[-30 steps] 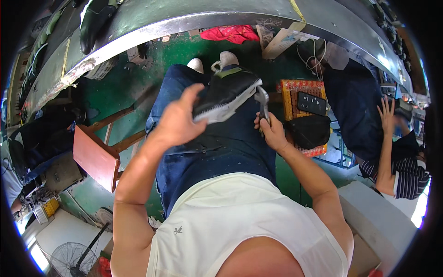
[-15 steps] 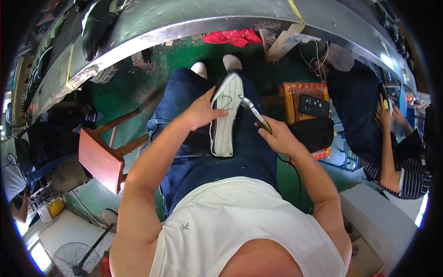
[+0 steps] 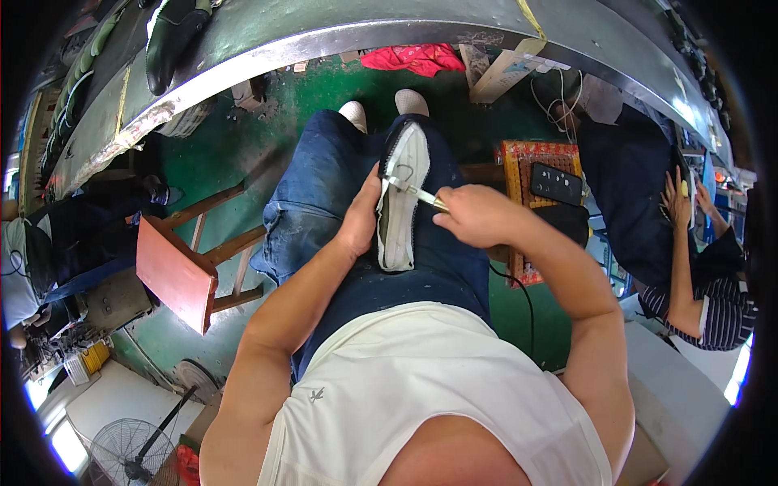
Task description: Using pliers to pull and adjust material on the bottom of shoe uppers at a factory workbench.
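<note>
On my thighs an upturned shoe (image 3: 399,235) lies lengthwise, toe away from me, its whitish bottom up and dark material along the rim. My left hand (image 3: 362,215) holds it by the left edge, fingers partly hidden behind the side. In my right hand (image 3: 478,215) is a metal hand tool (image 3: 415,192) with a broadened head and a pale, yellowish handle. Its head touches or hovers just over the shoe's left edge, close to my left fingers; its exact kind is unclear.
A metal-edged bench (image 3: 324,40) curves across the far side. To my left is a wooden stool (image 3: 177,271), to my right a beaded seat (image 3: 523,174) with a black phone-like device (image 3: 556,183) on it. A co-worker's arm (image 3: 683,259) shows at far right. A fan (image 3: 134,458) stands lower left.
The tool has swung left from the shoe's right edge across to its left edge. My right hand has turned over, and my left hand has slid back a little along the side.
</note>
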### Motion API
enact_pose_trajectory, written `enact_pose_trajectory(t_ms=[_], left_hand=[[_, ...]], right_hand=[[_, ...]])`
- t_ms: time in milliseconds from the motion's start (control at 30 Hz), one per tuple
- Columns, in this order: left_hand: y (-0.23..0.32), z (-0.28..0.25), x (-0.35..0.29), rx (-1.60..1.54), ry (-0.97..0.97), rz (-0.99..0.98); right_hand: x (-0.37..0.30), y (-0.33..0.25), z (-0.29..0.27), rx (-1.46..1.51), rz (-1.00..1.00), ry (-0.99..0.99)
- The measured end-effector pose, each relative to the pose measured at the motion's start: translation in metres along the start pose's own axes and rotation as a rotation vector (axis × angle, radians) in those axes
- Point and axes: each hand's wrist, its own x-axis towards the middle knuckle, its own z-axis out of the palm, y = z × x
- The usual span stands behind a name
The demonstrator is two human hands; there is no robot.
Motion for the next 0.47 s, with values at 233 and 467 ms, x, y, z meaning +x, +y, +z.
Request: enact_pose_trajectory(t_ms=[233,467], left_hand=[[0.013,-0.005,0.008,0.203,-0.049,-0.001],[0.007,-0.009,0.013,0.513,0.043,0.132]], right_hand=[[0.016,0.008,0.093,0.535,0.099,0.304],[0.027,0.029,0.040,0.368,0.069,0.165]])
